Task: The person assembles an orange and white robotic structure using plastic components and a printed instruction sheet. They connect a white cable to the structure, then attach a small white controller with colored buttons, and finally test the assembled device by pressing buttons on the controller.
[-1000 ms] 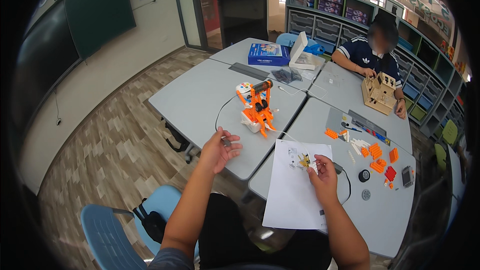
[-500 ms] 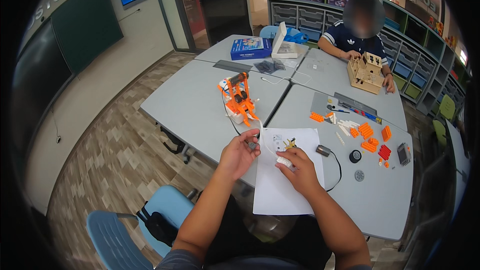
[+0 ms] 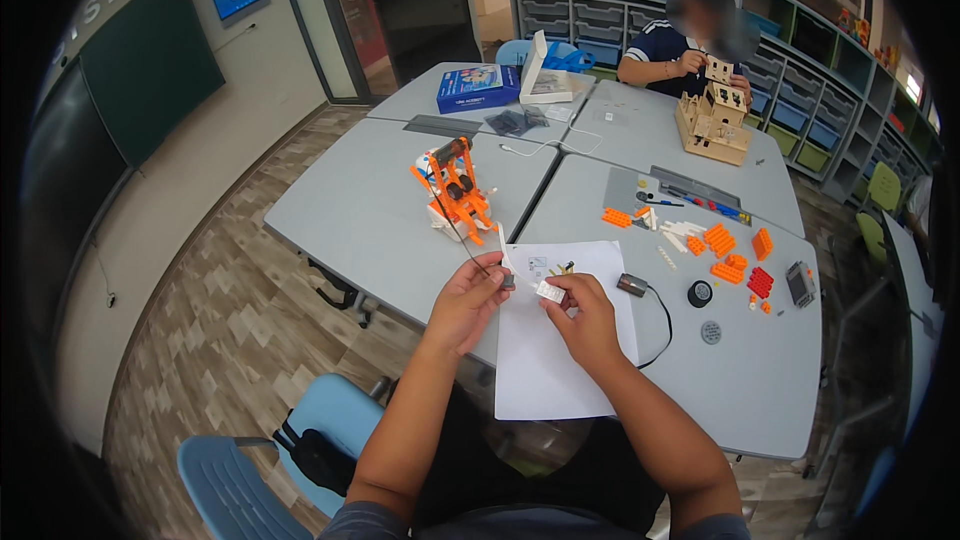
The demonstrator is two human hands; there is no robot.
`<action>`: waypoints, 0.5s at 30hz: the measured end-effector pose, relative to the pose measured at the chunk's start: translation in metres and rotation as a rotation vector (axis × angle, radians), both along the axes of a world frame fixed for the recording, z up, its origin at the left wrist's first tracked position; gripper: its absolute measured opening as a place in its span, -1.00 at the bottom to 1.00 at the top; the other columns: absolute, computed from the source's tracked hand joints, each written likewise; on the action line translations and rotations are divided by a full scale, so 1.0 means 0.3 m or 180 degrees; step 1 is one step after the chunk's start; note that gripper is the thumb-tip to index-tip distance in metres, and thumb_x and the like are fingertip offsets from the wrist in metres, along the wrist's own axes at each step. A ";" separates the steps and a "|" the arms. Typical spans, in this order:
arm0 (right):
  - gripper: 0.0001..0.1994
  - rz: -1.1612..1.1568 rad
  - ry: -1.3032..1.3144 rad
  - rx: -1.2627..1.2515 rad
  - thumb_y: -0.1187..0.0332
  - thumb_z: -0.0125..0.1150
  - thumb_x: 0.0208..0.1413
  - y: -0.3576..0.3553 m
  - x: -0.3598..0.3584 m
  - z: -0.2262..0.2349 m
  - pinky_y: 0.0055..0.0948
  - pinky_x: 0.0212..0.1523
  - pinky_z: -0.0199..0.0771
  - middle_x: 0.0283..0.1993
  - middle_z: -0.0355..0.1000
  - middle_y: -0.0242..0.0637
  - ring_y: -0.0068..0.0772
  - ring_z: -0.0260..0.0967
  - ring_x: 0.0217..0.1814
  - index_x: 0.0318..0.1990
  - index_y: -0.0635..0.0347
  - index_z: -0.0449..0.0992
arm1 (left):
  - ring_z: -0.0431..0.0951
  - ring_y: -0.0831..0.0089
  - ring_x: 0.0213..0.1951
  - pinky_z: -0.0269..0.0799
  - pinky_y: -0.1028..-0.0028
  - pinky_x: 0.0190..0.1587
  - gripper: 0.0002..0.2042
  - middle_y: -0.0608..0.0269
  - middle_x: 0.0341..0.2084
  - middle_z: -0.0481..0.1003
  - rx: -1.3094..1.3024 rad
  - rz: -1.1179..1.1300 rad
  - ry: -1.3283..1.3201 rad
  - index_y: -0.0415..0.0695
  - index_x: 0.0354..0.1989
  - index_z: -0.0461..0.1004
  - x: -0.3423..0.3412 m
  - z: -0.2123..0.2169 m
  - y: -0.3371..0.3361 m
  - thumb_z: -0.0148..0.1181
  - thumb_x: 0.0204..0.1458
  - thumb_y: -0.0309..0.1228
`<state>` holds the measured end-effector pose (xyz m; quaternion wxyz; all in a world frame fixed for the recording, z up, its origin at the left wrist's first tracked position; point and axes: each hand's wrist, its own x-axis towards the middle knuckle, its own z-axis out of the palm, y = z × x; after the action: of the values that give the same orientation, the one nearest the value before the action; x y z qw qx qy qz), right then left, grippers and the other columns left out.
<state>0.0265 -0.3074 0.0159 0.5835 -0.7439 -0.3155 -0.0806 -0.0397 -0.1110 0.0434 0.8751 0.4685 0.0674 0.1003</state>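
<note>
Pale-gray tables near me bore a seemingly well-assembled orange-and-white plastic model, loose orange bricks unattached; left hand pinched a small dark-gray block, right hand a white studded block.

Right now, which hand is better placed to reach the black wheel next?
Probably the right hand: it's nearer the black wheel, though holding a white piece; the left hand holds a grey piece.

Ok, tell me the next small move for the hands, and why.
Probably ease the grey piece toward the white block: the left hand holds the first, the right hand the second, close together but apart, above the paper sheet.
</note>
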 end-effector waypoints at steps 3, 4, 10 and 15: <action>-0.66 -0.0182 0.0294 -0.0017 0.49 0.49 0.07 0.028 0.006 0.006 -0.45 -0.19 0.55 -0.06 0.46 -0.19 -0.45 0.47 -0.26 0.01 0.26 0.57 | 0.59 0.41 -0.01 0.55 0.42 0.15 -0.64 0.21 -0.06 0.52 0.0145 0.0085 0.0017 -0.27 0.21 0.39 0.004 -0.019 0.008 0.24 0.26 -0.56; -0.65 -0.0244 0.0425 -0.0036 0.48 0.51 0.06 0.040 0.006 0.011 -0.45 -0.19 0.55 -0.07 0.46 -0.18 -0.47 0.47 -0.26 0.01 0.27 0.57 | 0.59 0.41 -0.01 0.55 0.40 0.16 -0.65 0.21 -0.07 0.52 0.0158 0.0086 0.0031 -0.27 0.19 0.40 0.005 -0.024 0.010 0.25 0.25 -0.56; -0.61 0.0691 0.2289 0.0259 0.38 0.53 0.11 0.109 0.026 0.099 -0.59 -0.28 0.43 -0.19 0.44 -0.37 -0.63 0.41 -0.23 0.06 0.28 0.59 | 0.60 0.40 -0.02 0.56 0.40 0.17 -0.75 0.21 -0.11 0.52 0.0044 0.0131 0.0009 -0.28 0.06 0.47 -0.001 -0.027 0.025 0.27 0.24 -0.56; -0.50 0.1154 0.2745 0.1034 0.42 0.46 0.16 0.117 0.036 0.062 -0.63 -0.36 0.24 -0.18 0.37 -0.50 -0.72 0.22 -0.34 0.27 0.22 0.52 | 0.59 0.38 -0.02 0.53 0.38 0.16 -0.78 0.18 -0.12 0.55 -0.0016 0.0177 0.0058 -0.24 -0.01 0.48 -0.002 -0.026 0.055 0.32 0.22 -0.53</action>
<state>0.0374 -0.2724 0.0345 0.7740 -0.5420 -0.1530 0.2893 -0.0403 -0.0945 0.0356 0.8726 0.4651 0.0886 0.1202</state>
